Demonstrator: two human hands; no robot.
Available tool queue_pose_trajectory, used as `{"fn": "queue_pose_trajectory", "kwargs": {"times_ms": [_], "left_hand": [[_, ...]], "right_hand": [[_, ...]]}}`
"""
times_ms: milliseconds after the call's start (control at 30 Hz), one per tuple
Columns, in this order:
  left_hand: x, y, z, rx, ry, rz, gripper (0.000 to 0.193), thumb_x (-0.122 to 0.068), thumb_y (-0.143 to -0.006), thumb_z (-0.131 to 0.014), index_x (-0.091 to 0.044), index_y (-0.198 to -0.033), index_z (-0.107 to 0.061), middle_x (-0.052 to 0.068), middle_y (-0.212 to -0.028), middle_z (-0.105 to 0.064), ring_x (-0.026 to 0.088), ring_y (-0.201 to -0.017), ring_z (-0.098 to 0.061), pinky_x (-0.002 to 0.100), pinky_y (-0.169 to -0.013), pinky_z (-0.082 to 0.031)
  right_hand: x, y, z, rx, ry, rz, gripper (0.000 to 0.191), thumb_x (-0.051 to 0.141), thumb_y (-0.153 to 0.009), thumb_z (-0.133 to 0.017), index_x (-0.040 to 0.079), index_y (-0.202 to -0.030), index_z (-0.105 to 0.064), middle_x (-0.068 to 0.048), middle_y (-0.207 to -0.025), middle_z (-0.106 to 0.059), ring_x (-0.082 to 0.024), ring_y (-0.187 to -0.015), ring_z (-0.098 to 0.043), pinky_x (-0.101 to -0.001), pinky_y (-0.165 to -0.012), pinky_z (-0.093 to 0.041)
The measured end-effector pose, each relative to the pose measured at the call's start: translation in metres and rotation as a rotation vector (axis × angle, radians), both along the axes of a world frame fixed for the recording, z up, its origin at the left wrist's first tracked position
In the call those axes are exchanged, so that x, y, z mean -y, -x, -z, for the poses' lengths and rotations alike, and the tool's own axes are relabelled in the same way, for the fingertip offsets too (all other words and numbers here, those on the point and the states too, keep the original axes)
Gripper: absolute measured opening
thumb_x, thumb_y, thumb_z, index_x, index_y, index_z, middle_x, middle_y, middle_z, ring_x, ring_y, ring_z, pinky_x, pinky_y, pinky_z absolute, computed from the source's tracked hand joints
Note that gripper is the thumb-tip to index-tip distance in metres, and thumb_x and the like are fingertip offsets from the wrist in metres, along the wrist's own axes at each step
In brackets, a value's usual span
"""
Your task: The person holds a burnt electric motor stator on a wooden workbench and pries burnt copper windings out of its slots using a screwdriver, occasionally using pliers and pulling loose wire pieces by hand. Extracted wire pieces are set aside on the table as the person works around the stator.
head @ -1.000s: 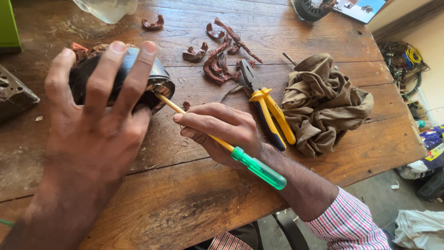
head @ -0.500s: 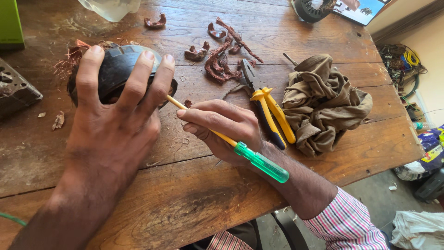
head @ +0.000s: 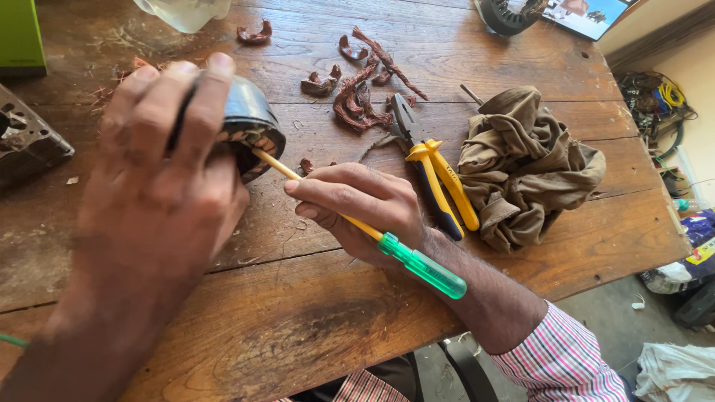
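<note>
Copper windings need gentle prying: our left hand (head: 160,201) clamps the motor core (head: 249,134) firmly while right hand (head: 365,208) fingers pinch the screwdriver (head: 387,246) low.

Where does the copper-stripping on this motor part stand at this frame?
Done: several pulled copper winding pieces lie on the table. In hand: left hand grips the round stator; right hand pokes a screwdriver into it. Left: copper shows at its rim.

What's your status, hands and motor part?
Left hand gripping stator. Right hand holds screwdriver, tip at its windings. Pliers, rag lie apart.
</note>
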State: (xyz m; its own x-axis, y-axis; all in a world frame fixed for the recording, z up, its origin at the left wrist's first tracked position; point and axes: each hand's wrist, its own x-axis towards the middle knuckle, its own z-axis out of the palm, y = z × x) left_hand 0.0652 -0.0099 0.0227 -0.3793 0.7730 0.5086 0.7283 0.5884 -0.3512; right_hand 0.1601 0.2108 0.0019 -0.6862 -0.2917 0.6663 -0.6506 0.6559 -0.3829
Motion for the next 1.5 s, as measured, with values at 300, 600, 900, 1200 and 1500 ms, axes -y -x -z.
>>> {"fn": "queue_pose_trajectory", "kwargs": {"times_ms": [300, 600, 900, 1200, 1500], "left_hand": [[0.003, -0.009, -0.01, 0.01, 0.016, -0.003, 0.017, -0.022, -0.078, -0.077, -0.006, -0.084, -0.08, 0.013, -0.159, -0.045, 0.03, -0.145, -0.038, 0.043, -0.127, -0.03], [-0.002, 0.0, -0.004, -0.061, -0.092, 0.051, 0.017, -0.012, -0.086, -0.077, 0.002, -0.095, -0.08, 0.01, -0.147, -0.055, 0.028, -0.139, -0.045, 0.042, -0.123, -0.038], [-0.001, 0.007, -0.008, 0.001, -0.287, 0.243, 0.019, -0.007, -0.079, -0.078, 0.007, -0.09, -0.075, 0.019, -0.139, -0.06, 0.033, -0.133, -0.053, 0.044, -0.117, -0.048], [0.027, 0.011, -0.025, 0.094, -0.454, 0.492, 0.016, -0.01, -0.081, -0.084, 0.002, -0.089, -0.078, 0.02, -0.13, -0.064, 0.035, -0.126, -0.055, 0.056, -0.109, -0.052], [0.019, 0.008, 0.002, 0.181, -0.155, 0.096, 0.039, -0.046, -0.082, -0.084, -0.012, -0.101, -0.08, 0.014, -0.166, -0.013, 0.037, -0.151, -0.014, 0.067, -0.117, -0.039]], "right_hand": [[-0.002, -0.001, 0.0, 0.001, -0.039, 0.022, 0.028, 0.011, -0.101, -0.08, 0.009, -0.127, -0.07, -0.008, -0.112, -0.073, -0.021, -0.099, -0.077, -0.0301, -0.08, -0.065], [-0.002, -0.001, -0.001, -0.025, -0.017, 0.016, 0.027, 0.009, -0.101, -0.08, 0.007, -0.126, -0.07, -0.009, -0.112, -0.072, -0.021, -0.097, -0.077, -0.0305, -0.082, -0.065], [0.001, -0.004, -0.008, -0.054, -0.052, 0.054, 0.023, -0.004, -0.093, -0.077, 0.001, -0.115, -0.071, -0.012, -0.099, -0.075, -0.026, -0.091, -0.077, -0.0349, -0.081, -0.063], [0.002, -0.002, -0.003, 0.022, -0.081, -0.025, 0.03, -0.006, -0.083, -0.073, 0.001, -0.112, -0.071, -0.012, -0.094, -0.075, -0.025, -0.088, -0.078, -0.0348, -0.081, -0.063], [0.009, -0.004, 0.002, 0.066, -0.085, 0.067, 0.025, -0.001, -0.086, -0.075, 0.003, -0.111, -0.072, -0.012, -0.095, -0.077, -0.023, -0.083, -0.079, -0.0317, -0.071, -0.062]]}}
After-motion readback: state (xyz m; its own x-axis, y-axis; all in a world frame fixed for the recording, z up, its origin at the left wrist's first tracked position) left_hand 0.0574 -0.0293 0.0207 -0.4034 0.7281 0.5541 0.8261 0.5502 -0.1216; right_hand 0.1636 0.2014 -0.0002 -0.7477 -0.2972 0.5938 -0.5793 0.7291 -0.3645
